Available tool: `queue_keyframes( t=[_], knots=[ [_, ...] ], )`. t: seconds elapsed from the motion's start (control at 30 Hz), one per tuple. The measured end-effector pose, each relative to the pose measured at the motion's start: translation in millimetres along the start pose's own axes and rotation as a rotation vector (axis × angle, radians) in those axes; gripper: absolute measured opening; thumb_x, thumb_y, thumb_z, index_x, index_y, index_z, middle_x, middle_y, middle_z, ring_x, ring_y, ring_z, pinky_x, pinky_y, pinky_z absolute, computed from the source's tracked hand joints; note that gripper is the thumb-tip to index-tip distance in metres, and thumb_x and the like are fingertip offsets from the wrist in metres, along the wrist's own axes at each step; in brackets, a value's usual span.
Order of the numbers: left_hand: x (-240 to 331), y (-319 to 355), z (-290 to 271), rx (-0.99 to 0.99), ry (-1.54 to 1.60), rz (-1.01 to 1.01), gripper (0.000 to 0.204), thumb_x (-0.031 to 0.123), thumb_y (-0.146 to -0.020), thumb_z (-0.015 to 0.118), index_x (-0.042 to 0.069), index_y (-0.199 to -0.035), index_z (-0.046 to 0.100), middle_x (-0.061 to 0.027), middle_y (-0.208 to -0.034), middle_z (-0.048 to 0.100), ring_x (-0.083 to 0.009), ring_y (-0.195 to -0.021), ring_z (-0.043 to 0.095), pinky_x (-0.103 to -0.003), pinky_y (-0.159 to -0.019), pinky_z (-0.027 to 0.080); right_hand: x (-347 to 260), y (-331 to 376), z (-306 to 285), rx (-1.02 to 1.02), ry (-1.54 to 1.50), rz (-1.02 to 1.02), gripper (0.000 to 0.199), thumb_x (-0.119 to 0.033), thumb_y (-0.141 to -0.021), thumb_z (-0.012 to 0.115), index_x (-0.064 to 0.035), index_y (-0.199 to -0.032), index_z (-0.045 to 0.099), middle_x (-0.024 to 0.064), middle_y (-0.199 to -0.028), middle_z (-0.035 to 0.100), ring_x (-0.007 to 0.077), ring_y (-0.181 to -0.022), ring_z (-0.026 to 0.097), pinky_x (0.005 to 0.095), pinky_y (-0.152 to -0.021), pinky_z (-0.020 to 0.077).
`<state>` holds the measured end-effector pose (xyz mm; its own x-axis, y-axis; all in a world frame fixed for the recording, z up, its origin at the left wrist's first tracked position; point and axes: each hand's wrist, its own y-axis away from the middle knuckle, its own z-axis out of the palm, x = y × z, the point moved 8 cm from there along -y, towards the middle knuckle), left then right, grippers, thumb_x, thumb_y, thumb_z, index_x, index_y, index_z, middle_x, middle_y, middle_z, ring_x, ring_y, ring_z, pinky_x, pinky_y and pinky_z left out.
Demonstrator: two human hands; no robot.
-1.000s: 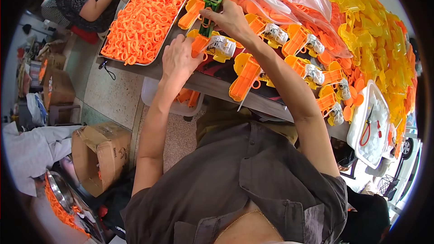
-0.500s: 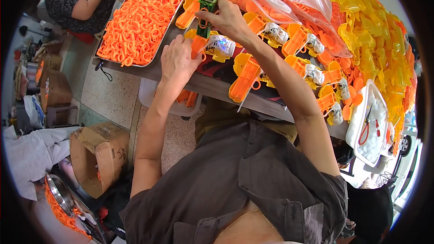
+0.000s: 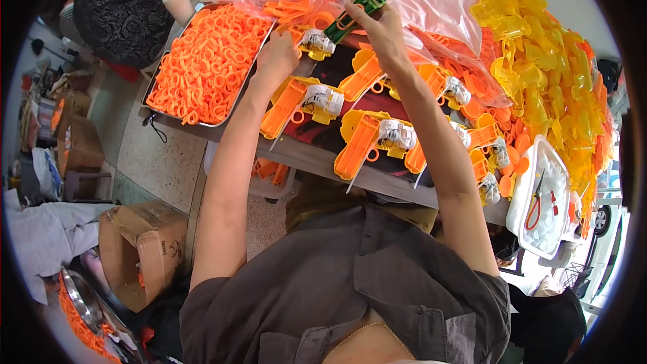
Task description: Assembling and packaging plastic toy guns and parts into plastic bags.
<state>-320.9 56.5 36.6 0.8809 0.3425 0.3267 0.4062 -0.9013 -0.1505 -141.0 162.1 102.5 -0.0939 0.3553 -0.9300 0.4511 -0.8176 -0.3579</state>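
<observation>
My right hand point(image 3: 387, 39) holds a narrow green piece with dark and copper-coloured parts point(image 3: 356, 15), tilted above the far side of the table; its exact kind is unclear. At the table's far left, my left hand point(image 3: 277, 63) is closed at an orange toy gun shell with a white, wired part point(image 3: 317, 44); its fingertips are partly hidden. Nearer me lie other orange and yellow gun shells, one with a white part point(image 3: 286, 106) in front of the left hand and another point(image 3: 360, 145) at the front edge. More shells lie under and beside my right forearm.
A metal tray point(image 3: 237, 104) heaped with orange rings and clips stands at left. Clear bags of orange parts point(image 3: 438, 0) and a yellow heap point(image 3: 539, 67) line the back and right. A white tub point(image 3: 515, 195) stands at right. A co-worker point(image 3: 125, 17) sits far left.
My left hand has moved from the nearer shell to one farther back. My right hand has carried the green piece rightward, away from that nearer shell, and tilted it.
</observation>
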Motion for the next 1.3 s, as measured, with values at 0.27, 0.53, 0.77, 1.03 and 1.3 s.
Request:
queue_keyframes(
  t=[0.27, 0.53, 0.77, 1.03, 1.3],
  knots=[
    [9, 22, -8, 0.111, 0.183, 0.166, 0.051, 0.015, -0.079, 0.075, -0.002, -0.122, 0.054, -0.0248, -0.108, 0.06, -0.0411, -0.1, 0.061, -0.047, -0.084, 0.05, 22, -32, 58, -0.19, -0.144, 0.084, 0.033, -0.027, -0.089, 0.072, 0.0027, -0.098, 0.061, 0.0109, -0.093, 0.069, 0.0177, -0.079, 0.07, 0.0324, -0.066, 0.06],
    [10, 17, -10, 0.081, 0.159, 0.147, 0.047, 0.014, -0.077, 0.076, 0.0, -0.117, 0.057, -0.0232, -0.103, 0.061, -0.0412, -0.097, 0.062, -0.047, -0.082, 0.051, 45, -50, 69, -0.107, 0.324, 0.009, 0.046, -0.039, -0.077, 0.075, 0.0026, -0.094, 0.063, 0.0196, -0.084, 0.069, 0.0339, -0.081, 0.068, 0.0432, -0.076, 0.0515],
    [11, 21, -6, 0.081, 0.117, 0.11, 0.044, 0.013, -0.075, 0.077, -0.001, -0.112, 0.058, -0.0226, -0.101, 0.061, -0.0416, -0.093, 0.063, -0.048, -0.077, 0.053, 47, -53, 77, -0.169, 0.386, -0.044, 0.045, -0.037, -0.082, 0.075, 0.0024, -0.096, 0.059, 0.0111, -0.082, 0.067, 0.0187, -0.072, 0.069, 0.0326, -0.061, 0.0575],
    [8, 14, -6, 0.184, 0.089, 0.209, 0.056, 0.025, -0.081, 0.075, -0.003, -0.124, 0.052, -0.0262, -0.108, 0.059, -0.0424, -0.105, 0.059, -0.049, -0.087, 0.049, 32, -44, 60, -0.082, 0.311, 0.043, 0.044, -0.039, -0.076, 0.077, 0.0011, -0.091, 0.064, 0.0157, -0.082, 0.07, 0.0277, -0.079, 0.069, 0.0412, -0.075, 0.0525],
    [69, 26, -86, 0.369, 0.408, 0.472, 0.043, 0.021, -0.097, 0.06, 0.006, -0.136, 0.05, -0.0186, -0.114, 0.061, -0.0353, -0.103, 0.061, -0.04, -0.084, 0.049, -35, 20, 61, -0.422, -0.306, 0.409, 0.039, -0.037, -0.091, 0.068, -0.0088, -0.115, 0.056, 0.0107, -0.105, 0.062, 0.0192, -0.097, 0.062, 0.0374, -0.085, 0.0561]
  ],
)
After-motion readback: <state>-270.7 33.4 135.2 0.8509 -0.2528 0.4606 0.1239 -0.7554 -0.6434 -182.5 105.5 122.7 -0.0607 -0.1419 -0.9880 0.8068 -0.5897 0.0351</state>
